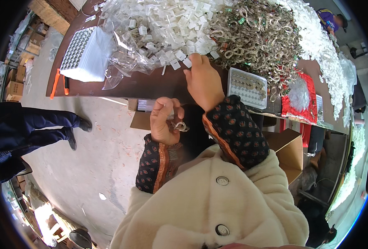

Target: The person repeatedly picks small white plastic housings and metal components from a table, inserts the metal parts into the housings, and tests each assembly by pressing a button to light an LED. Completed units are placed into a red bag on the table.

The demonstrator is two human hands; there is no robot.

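Note:
My left hand (164,120) is raised just off the table's front edge, its fingers curled around a coiled clear wire (181,127). Something small and clear also shows between its fingertips, too small to name. My right hand (204,83) reaches over the table edge, with fingers stretched out and the thumb apart. Its fingertips are at the near edge of a heap of small white plastic pieces (180,25), beside one loose piece (187,62). Whether they touch that piece I cannot tell. To the right lies a pile of coiled clear wires (258,35) with green bits among them.
A clear tray of round discs (247,89) sits right of my right hand. At the left stand stacked trays (84,56) beside an orange-handled tool (55,84). A red cloth (294,108) and a cardboard box (284,151) are at the right. A person's legs (47,124) show at the left.

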